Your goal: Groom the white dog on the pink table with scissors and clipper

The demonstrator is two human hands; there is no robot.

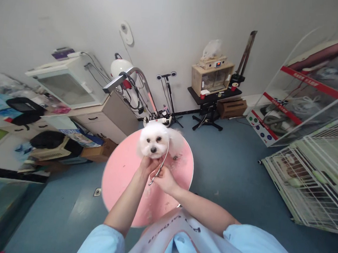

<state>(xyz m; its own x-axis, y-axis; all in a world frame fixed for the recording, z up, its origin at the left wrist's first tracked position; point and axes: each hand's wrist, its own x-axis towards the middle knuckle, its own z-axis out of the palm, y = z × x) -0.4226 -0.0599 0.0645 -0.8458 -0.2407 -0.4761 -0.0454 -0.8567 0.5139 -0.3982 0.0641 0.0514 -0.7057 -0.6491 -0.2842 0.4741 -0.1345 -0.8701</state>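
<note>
A fluffy white dog [155, 138] is on a round pink grooming table [118, 177], its head facing me. My left hand [148, 164] is under the dog's chin, its fingers closed on the fur or muzzle there. In my right hand [165, 179] are curved silver grooming scissors [164, 160], their blades pointing up along the side of the dog's face. The two hands are close together below the chin. Bits of cut white fur lie on the tabletop, and the dog's body is partly hidden behind its head.
A metal grooming arm [143, 77] with cables rises behind the table. A white cabinet [70, 80] stands at left on drawers. At the back is a wooden glass-fronted box [212, 77] on a black stand. A wire cage [314, 177] and a display shelf [294, 97] are on the right.
</note>
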